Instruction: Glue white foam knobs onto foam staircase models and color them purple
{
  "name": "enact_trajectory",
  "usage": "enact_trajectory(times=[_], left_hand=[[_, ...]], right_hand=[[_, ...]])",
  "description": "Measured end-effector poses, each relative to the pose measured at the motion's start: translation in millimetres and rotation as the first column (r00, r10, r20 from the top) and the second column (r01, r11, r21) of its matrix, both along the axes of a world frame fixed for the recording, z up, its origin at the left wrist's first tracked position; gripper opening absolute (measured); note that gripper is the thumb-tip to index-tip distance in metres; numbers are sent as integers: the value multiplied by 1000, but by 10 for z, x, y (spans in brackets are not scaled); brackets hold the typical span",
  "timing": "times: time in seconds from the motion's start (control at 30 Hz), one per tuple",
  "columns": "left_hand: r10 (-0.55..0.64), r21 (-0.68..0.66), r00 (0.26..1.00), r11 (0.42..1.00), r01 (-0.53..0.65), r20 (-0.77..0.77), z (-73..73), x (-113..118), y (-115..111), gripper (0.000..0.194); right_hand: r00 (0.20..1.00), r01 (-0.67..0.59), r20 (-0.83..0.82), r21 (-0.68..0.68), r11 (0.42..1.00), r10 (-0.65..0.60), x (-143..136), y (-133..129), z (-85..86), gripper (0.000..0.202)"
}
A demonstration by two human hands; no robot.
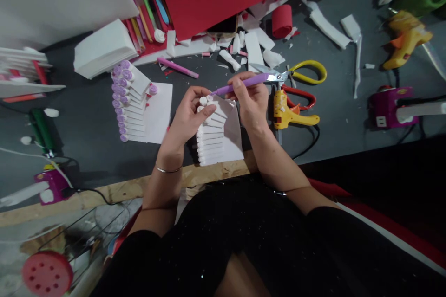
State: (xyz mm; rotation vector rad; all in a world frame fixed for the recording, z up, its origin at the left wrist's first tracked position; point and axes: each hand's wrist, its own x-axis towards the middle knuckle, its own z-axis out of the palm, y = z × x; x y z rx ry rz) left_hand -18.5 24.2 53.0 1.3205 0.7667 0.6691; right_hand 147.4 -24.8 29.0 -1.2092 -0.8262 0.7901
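Note:
My right hand point(251, 100) is closed around a purple marker point(246, 82), its tip touching a small white rolled flower point(209, 98) that shows some purple. My left hand point(190, 118) pinches around the white rolls at the top of the row, thumb across them. Below the hands lies a white sheet point(232, 141) with a row of white strips point(213, 141) ending in white rolls along its left edge. To the left, another white sheet point(160, 113) carries similar strips whose rolled ends point(119, 97) are coloured purple. The marker's cap point(178, 67) lies beyond my left hand.
Right of my hands lie yellow-and-red-handled scissors point(306, 74) and a yellow glue gun point(284, 110) with its cable. Another glue gun point(406, 37) and a purple power socket point(392, 109) sit farther right. Paper scraps point(256, 48), a red roll point(281, 21) and a white stack point(104, 48) stand beyond.

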Motion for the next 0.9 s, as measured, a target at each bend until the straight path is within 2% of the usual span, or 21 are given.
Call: enact_trajectory(times=[0.4,0.73,0.9], left_hand=[[9,45,1000,999,-8,-23,-11,-5,0,51],[7,45,999,999,-5,-31,-16,-8,-11,49],[16,85,999,996,-13,-41,-19,-9,-5,49]], right_hand=[[999,4,38,-23,1000,-3,-13,-5,18,49],[1000,6,13,1,1000,-6,-24,-13,48,50],[999,28,26,23,999,-29,-14,-11,38,49]])
